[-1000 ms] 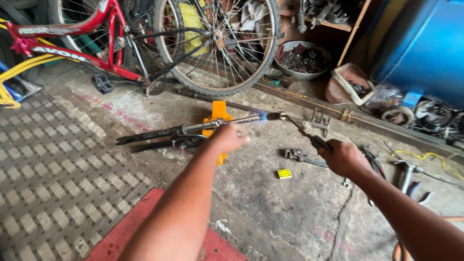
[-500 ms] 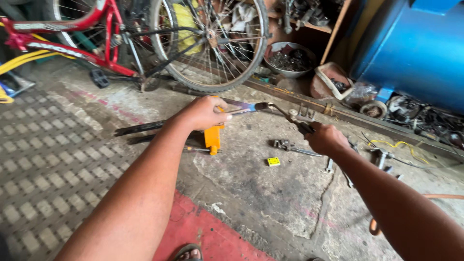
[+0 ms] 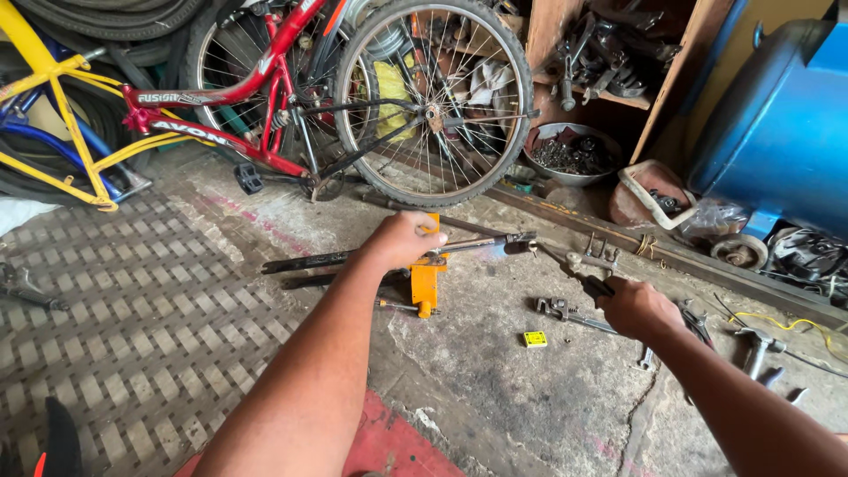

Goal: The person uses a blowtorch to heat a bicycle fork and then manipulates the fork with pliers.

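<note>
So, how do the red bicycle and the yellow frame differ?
The red bicycle carries a spoked wheel and a pedal; the yellow frame shows neither. The red bicycle stands near the middle, the yellow frame at the left edge. Both rest at the back of the floor.

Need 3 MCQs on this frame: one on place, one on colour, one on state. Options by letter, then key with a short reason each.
1. Where does the small yellow box lie?
A. on the concrete floor between the two hands
B. on the wooden shelf
C. in the metal bowl

2. What colour is the body of the torch under the left hand?
A. green
B. orange
C. white

3. How does the right hand stand?
A. open and flat on the floor
B. closed around a dark tool handle
C. resting on the bicycle wheel

Key: 1 A, it sits on bare floor between the hands. 2 B, orange shows below the hand. 3 B, the fingers wrap the handle.
</note>
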